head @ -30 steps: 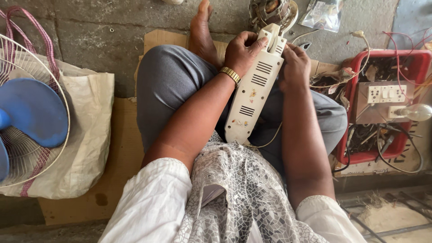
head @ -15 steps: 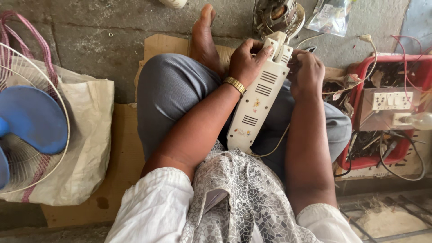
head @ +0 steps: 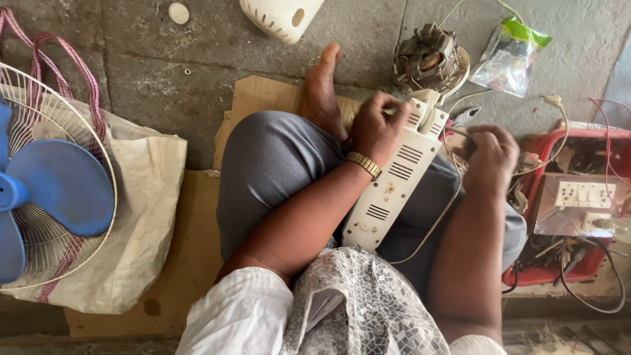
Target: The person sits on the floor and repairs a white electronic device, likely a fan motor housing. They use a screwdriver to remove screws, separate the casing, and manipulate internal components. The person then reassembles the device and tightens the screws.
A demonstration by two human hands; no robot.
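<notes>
A long white plastic housing with vent slots lies slanted across my lap, its top end pointing away from me. My left hand, with a gold watch on the wrist, grips that top end. My right hand is just right of the housing, apart from it, closed on a thin tool whose tip points at the housing's top. A white cable hangs from the housing over my right knee.
A bare fan motor and a small plastic bag lie on the concrete ahead. A red tray with wires and a socket board sits at the right. At the left, a blue fan in its guard rests on a cloth bag. Cardboard lies under me.
My right hand has come off the housing's top and drawn back to the right, holding the thin tool. My left hand keeps its grip on the top end.
</notes>
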